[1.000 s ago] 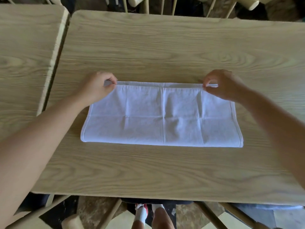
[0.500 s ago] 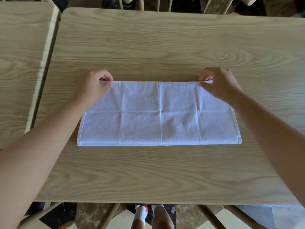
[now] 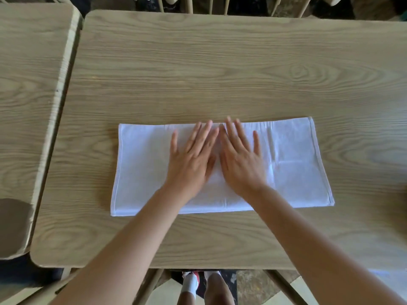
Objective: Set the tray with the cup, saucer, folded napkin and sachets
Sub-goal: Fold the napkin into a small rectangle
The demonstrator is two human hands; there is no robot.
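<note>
A white cloth napkin (image 3: 293,168) lies folded into a long rectangle on the wooden table (image 3: 220,73), its long side running left to right. My left hand (image 3: 191,159) and my right hand (image 3: 240,159) rest flat on the middle of the napkin, side by side, palms down and fingers spread, pointing away from me. Neither hand grips anything. No tray, cup, saucer or sachets are in view.
A second wooden table (image 3: 28,95) stands close on the left, with a narrow gap between the two. Chair backs (image 3: 189,3) line the far edge. My legs and a chair frame show below the near edge.
Both hands let go of the napkin's far corners and came together at its middle, now lying flat on it. The view shifted slightly.
</note>
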